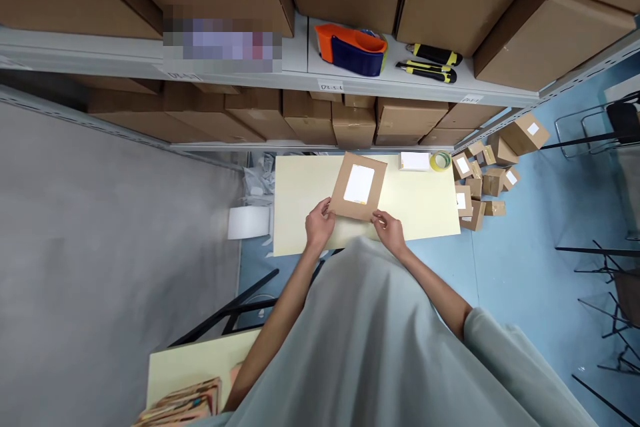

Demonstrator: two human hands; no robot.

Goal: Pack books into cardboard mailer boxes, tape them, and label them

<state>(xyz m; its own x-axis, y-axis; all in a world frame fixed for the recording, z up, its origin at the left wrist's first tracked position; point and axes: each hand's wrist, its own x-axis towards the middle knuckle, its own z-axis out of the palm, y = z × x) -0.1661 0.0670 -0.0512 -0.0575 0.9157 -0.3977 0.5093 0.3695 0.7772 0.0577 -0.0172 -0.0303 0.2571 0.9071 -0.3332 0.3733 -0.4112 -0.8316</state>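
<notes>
A flat brown cardboard box (337, 197) with a white label (359, 184) on its top face is held, slightly turned, over the pale yellow table (300, 180). My left hand (319, 223) grips its lower left corner between thumb and fingers. At the lower right corner, the fingers of my right hand (389, 230) pinch the cardboard. Behind the box to the right, a small white box (415, 161) lies beside a roll of yellowish tape (441, 160) at the table's far edge.
Above the table stands a grey shelf (295, 67) with large cartons, an orange and blue tape dispenser (351, 50) and cutters (430, 72). Several small cartons (493, 181) are piled right of the table. A white roll (249, 222) is at its left.
</notes>
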